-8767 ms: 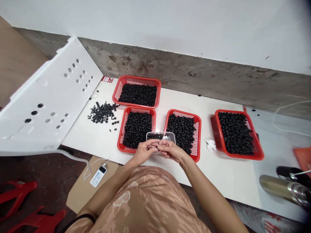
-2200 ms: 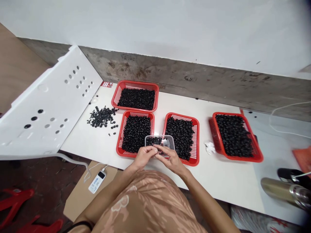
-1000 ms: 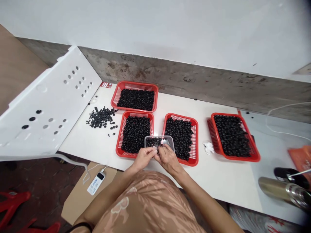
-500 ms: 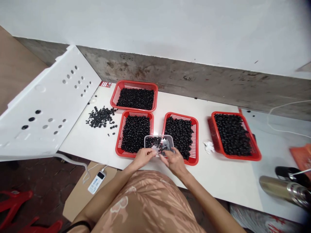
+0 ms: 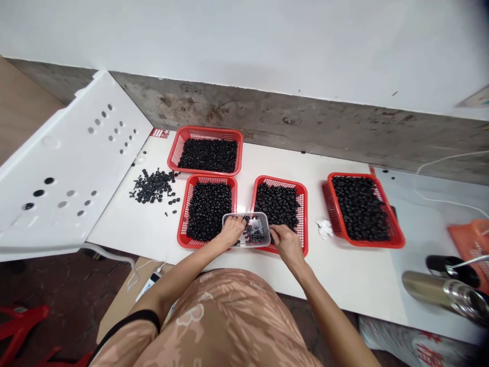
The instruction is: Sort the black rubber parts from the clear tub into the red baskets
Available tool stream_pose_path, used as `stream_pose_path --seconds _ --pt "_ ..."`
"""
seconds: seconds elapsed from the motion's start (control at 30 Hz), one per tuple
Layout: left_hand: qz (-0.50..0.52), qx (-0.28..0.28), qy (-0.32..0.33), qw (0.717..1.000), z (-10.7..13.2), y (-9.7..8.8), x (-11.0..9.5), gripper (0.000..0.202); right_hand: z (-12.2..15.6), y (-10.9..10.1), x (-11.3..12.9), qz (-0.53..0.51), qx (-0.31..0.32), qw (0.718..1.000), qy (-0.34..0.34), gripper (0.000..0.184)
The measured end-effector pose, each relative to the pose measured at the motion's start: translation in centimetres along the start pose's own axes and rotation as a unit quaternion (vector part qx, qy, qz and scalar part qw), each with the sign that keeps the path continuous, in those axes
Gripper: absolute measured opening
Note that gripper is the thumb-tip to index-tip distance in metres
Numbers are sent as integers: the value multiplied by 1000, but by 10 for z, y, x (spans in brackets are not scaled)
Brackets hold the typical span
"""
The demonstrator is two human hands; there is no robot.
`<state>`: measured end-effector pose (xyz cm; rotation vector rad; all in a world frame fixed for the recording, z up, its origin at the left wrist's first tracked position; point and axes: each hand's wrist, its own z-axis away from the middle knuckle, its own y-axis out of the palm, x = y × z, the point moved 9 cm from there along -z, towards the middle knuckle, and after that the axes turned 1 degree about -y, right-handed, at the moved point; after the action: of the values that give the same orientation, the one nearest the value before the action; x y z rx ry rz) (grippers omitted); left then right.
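White table [image 5: 362, 285], red mesh baskets [image 5: 206, 131] of black rings [image 5: 208, 155]. Left hand [image 5: 231, 230], fingers curled over clear plastic tray [image 5: 262, 220] rim; right hand [image 5: 286, 244] against tray edge, grip unclear.

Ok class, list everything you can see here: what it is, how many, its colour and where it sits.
mesh baskets: four, red, on the table, heaped with black rings
loose black rings: one pile, black, on the table left of the baskets
clear plastic tray: one, clear, over the two front baskets, holding black rings
perforated panel: one, white, at the table's left end
steel flask: one, silver, lower right
crumpled tissue: one, white, between the right-hand baskets
left hand: one, over the tray's rim
right hand: one, beside the tray
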<state>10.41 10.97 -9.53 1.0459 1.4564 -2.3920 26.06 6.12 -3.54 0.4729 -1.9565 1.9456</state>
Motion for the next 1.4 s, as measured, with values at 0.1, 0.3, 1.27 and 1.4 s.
stream_pose_path --seconds 0.1,0.3,1.27,1.4 --pt "16 -6 -6 1000 3 -3 2 18 -7 22 15 29 82 996 0 24" --pt "180 -44 -46 982 24 -19 19 15 -29 71 27 117 193 974 30 29" --pt "725 -39 -188 661 79 -29 44 28 -25 62 74 -131 200 971 -23 19" --pt "717 -35 -184 671 79 -36 36 29 -18 33 79 -373 131 917 53 26"
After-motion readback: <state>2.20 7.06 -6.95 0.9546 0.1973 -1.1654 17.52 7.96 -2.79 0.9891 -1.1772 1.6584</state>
